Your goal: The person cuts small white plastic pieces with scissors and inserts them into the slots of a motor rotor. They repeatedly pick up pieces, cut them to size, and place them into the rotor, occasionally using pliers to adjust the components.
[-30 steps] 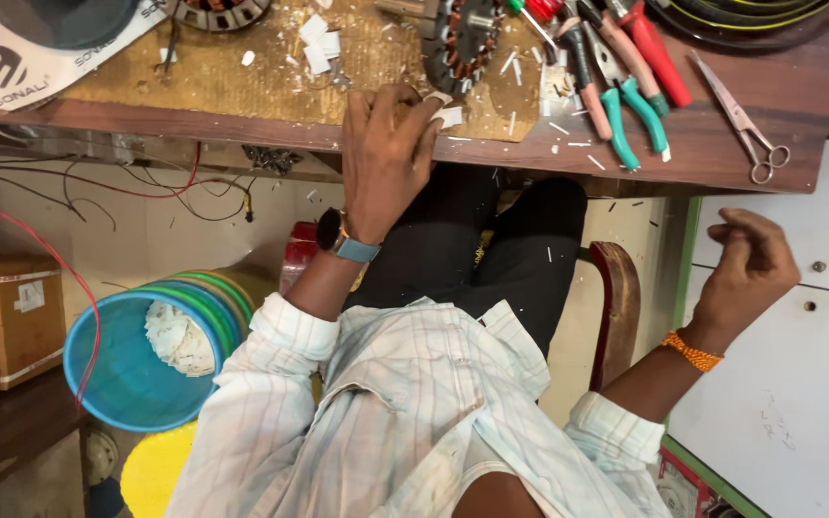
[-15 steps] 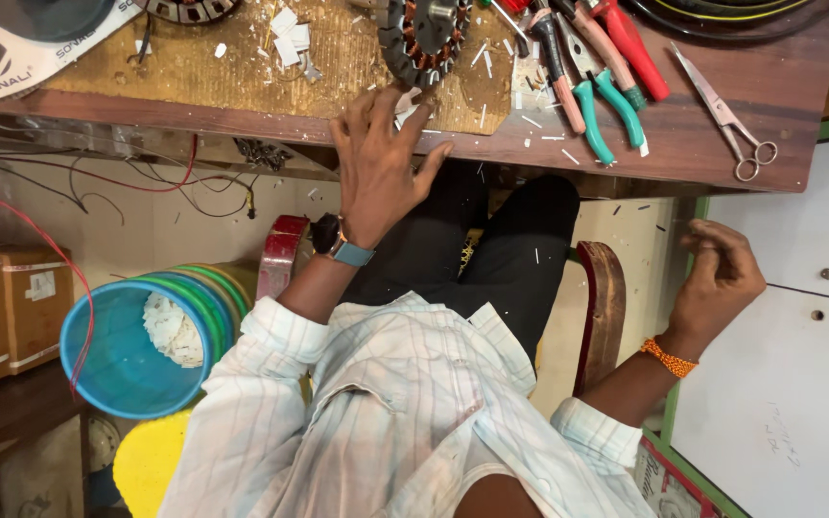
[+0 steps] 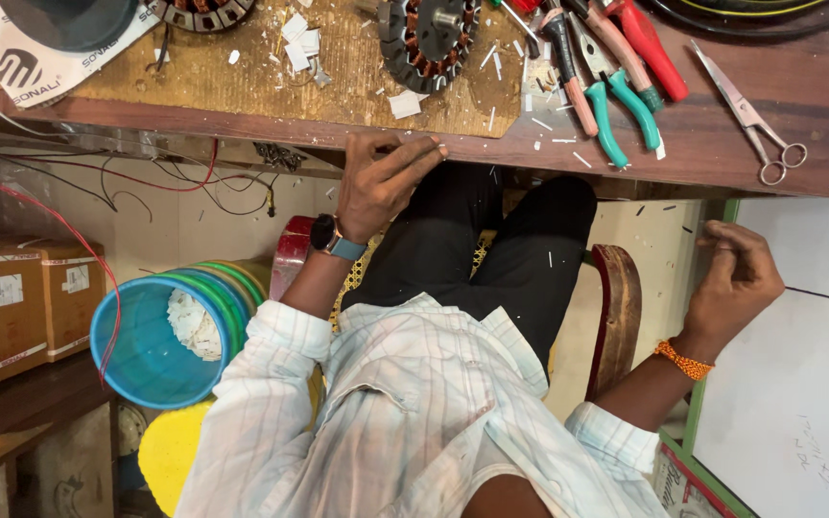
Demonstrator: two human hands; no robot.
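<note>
Everything here is placed off the wooden counter (image 3: 722, 144). Left hand (image 3: 381, 182) rests on its near edge, fingers spread flat along the wood, nothing in its grip. A wound motor stator (image 3: 429, 38) sits on the counter just beyond that hand, with bits of white paper scraps (image 3: 405, 104) between them. Pliers with teal handles (image 3: 616, 101) and scissors (image 3: 750, 120) lie further right on the counter. Right hand (image 3: 731, 283) hangs off the counter's right end, fingers curled in loosely; can't tell if it holds anything.
</note>
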